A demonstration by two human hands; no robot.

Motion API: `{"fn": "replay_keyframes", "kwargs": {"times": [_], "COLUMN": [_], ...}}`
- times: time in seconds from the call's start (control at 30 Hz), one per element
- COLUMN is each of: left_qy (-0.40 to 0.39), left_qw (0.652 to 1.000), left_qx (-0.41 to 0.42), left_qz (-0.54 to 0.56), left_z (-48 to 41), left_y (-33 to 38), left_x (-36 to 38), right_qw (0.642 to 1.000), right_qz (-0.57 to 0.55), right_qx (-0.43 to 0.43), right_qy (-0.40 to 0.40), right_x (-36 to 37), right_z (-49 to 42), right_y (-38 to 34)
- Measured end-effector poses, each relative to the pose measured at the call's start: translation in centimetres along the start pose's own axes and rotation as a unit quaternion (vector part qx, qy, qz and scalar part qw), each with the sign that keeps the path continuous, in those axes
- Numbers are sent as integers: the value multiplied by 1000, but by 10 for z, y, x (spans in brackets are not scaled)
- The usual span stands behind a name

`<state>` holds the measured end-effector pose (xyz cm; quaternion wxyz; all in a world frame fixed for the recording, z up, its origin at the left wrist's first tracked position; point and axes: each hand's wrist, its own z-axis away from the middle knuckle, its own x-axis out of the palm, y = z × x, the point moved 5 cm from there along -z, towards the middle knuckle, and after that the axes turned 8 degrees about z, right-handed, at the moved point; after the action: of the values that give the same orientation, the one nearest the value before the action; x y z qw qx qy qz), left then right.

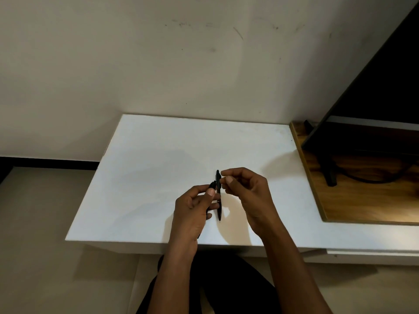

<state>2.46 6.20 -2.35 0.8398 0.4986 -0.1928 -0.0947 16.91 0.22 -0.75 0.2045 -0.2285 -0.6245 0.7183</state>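
Two pens are apparently being parted above the table (158,166): slanted pen (213,184) gripped by left hand (192,214), upright pen (219,209) pinched by right hand (247,196).

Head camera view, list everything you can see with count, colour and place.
upright pen: one, black, over the table, between both hands
second pen: one, black, in left hand
table: one, white, against the wall
wall: one, off-white, scuffed, behind table
wooden surface: one, brown, right of table
flat screen: one, black, standing on wooden surface
cable: one, black, on wooden surface
floor: one, beige, left of table
legs: two, dark-clothed, below table edge
left hand: one, grips both pens
right hand: one, pinches upright pen's top
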Motion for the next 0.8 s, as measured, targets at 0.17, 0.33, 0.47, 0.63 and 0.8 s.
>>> {"fn": "replay_keyframes", "kwargs": {"times": [0.17, 0.33, 0.47, 0.63, 0.8], "left_qy": [7, 7, 7, 5, 4], "left_qw": [1000, 999, 998, 998, 998], "left_qx": [4, 9, 11, 15, 17], "left_qz": [-17, -38, -54, -58, -60], "left_z": [1, 1, 2, 2, 2], "left_y": [1, 2, 1, 1, 0], "left_x": [-1, 0, 1, 1, 0], "right_qw": [999, 1000, 1000, 999, 999], "right_qz": [-36, -7, 17, 27, 27], "right_qx": [12, 13, 14, 12, 21], "right_qy": [-9, -9, -13, -18, -21], "right_x": [3, 4, 4, 3, 2], "right_z": [1, 1, 1, 0, -1], "right_y": [-2, -3, 0, 1, 4]}}
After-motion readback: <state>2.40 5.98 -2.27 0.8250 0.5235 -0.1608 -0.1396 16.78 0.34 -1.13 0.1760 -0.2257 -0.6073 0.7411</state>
